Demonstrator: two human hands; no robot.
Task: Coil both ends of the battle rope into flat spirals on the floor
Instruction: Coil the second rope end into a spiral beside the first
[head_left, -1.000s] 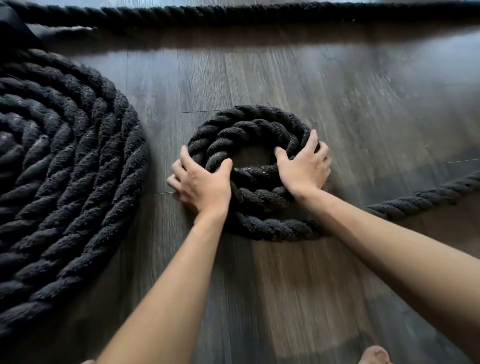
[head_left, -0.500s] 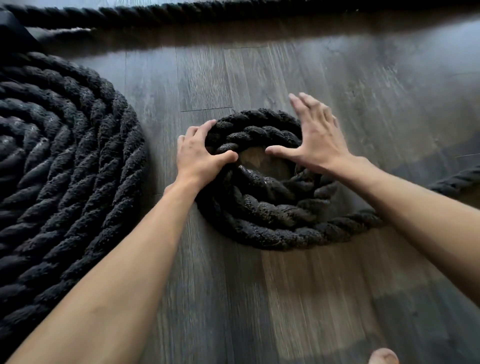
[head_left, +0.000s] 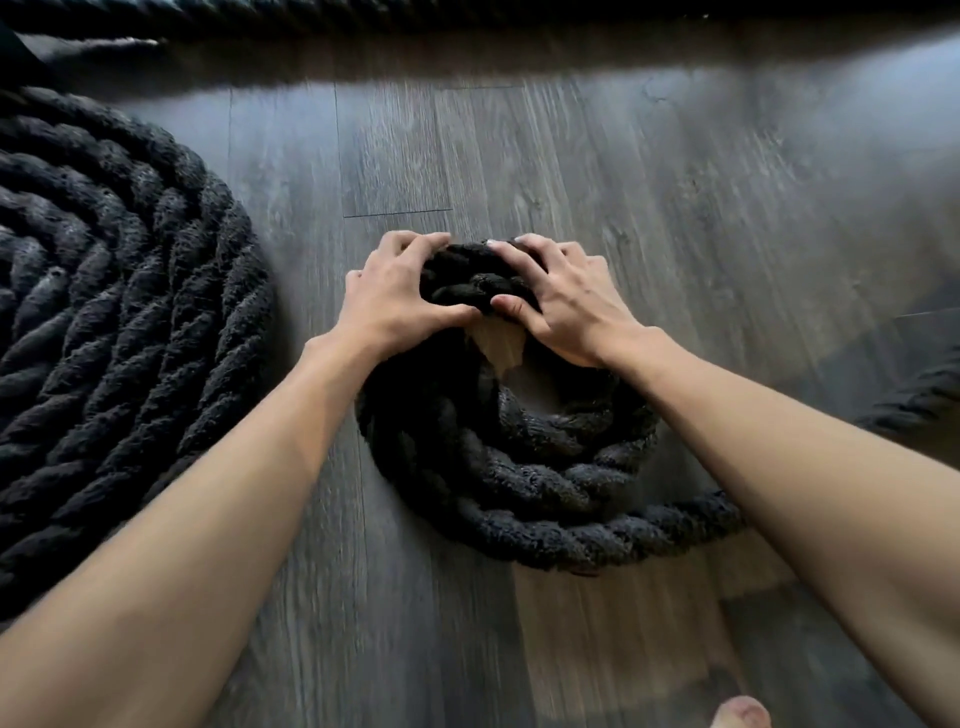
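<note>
Centrally, on the wood floor (head_left: 675, 218): small rope coil (head_left: 519, 499), black, a few turns. Left hand (head_left: 400, 296) and right hand (head_left: 566, 306) both grip its far arc, fingers (head_left: 421, 244) curled over the top, thumbs on the inner side. Large finished spiral (head_left: 114, 338) lies flat well to the left. Rope tail (head_left: 914, 400) trails right.

Floor (head_left: 597, 171): bears all items. Large spiral (head_left: 119, 332): far left, flat, well apart from small coil (head_left: 519, 483) at centre. Left hand (head_left: 400, 296) and right hand (head_left: 566, 301): side by side on the small coil's far arc. Rope tail (head_left: 914, 400): leaves small coil rightward. Straight rope run (head_left: 467, 15): behind everything, along the top edge
</note>
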